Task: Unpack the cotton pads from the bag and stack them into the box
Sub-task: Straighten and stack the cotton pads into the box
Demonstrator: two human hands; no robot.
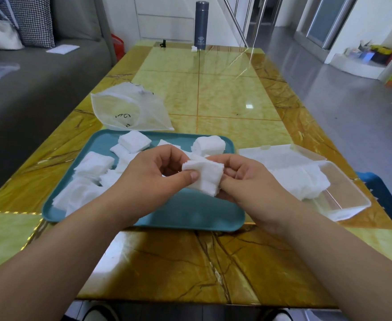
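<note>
Cotton pads in hand: a small stack of soft white square cotton pads (205, 179) with fuzzy edges, held between both hands above the tray's near half.
Left hand: the left hand (153, 179) has its fingers curled and its thumb pressed on the stack's left face.
Right hand: the right hand (248, 181) has its fingers curled round the stack's right edge.
Surface: glossy yellow-and-brown marble-patterned surface (213, 262), with a band of it showing between the tray and the near edge.
Tray: teal rounded-rectangle plastic tray (190, 216) with a shallow rim.
Loose pads: white square loose pads (93, 166), heaped and fanned over the tray's left and far parts.
Box: clear rectangular plastic box (343, 198) just right of the tray, with white pads packed at its left end and its clear lid (283, 154) lying open behind it.
Bag: translucent white bag (130, 110), slumped just beyond the tray's far-left corner.
Far end: dark blue cylindrical flask (201, 25) upright near the far edge, with a broad stretch of surface before it.
Room: grey sofa (39, 89) along the left and shiny grey floor (329, 100) on the right.
</note>
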